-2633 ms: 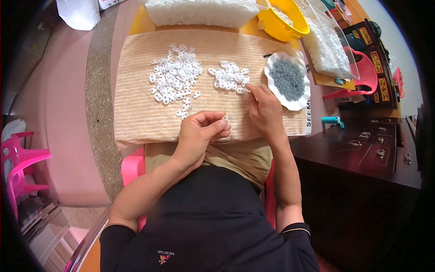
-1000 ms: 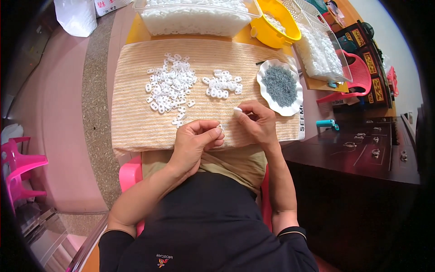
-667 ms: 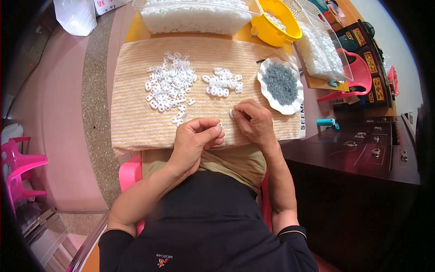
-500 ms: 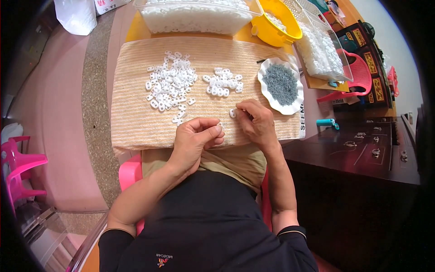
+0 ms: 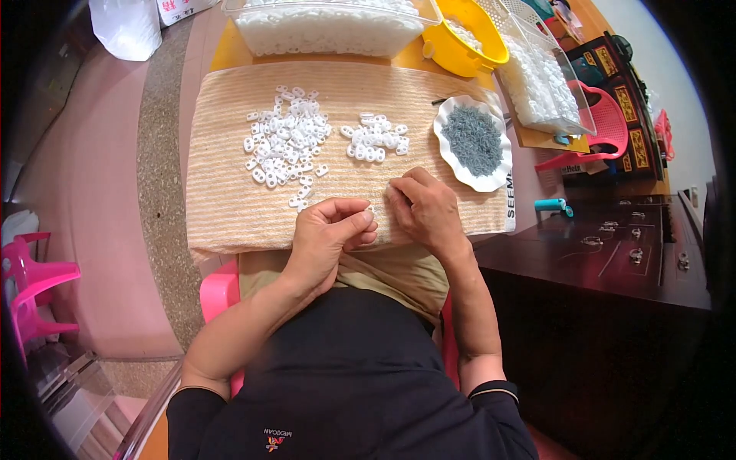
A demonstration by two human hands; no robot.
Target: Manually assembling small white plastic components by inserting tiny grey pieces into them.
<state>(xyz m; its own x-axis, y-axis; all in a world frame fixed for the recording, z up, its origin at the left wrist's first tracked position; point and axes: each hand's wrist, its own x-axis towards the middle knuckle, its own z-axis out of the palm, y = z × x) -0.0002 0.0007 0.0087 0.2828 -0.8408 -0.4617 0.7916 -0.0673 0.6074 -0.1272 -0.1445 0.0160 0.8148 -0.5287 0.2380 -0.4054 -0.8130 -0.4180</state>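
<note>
My left hand (image 5: 330, 234) rests at the near edge of a beige striped cloth (image 5: 230, 207), thumb and fingers pinched on a small white plastic piece (image 5: 372, 209). My right hand (image 5: 425, 211) lies just to its right, with its fingertips curled and pinched on something tiny and whitish that is mostly hidden. Beyond the hands lie a large heap of white plastic pieces (image 5: 285, 142) and a smaller heap (image 5: 376, 139). A white scalloped dish (image 5: 500, 172) of small grey parts sits to the right of the heaps.
At the far edge stand a clear tray of white pieces (image 5: 330, 27), a yellow bowl (image 5: 464, 42) and a clear basket (image 5: 540, 80). A dark wooden cabinet (image 5: 613, 261) and a red chair (image 5: 606, 123) are on the right. A pink stool (image 5: 34, 284) is on the left.
My right hand has drawn back from the smaller heap near the dish toward my left hand. The left hand has stayed in place, pinched.
</note>
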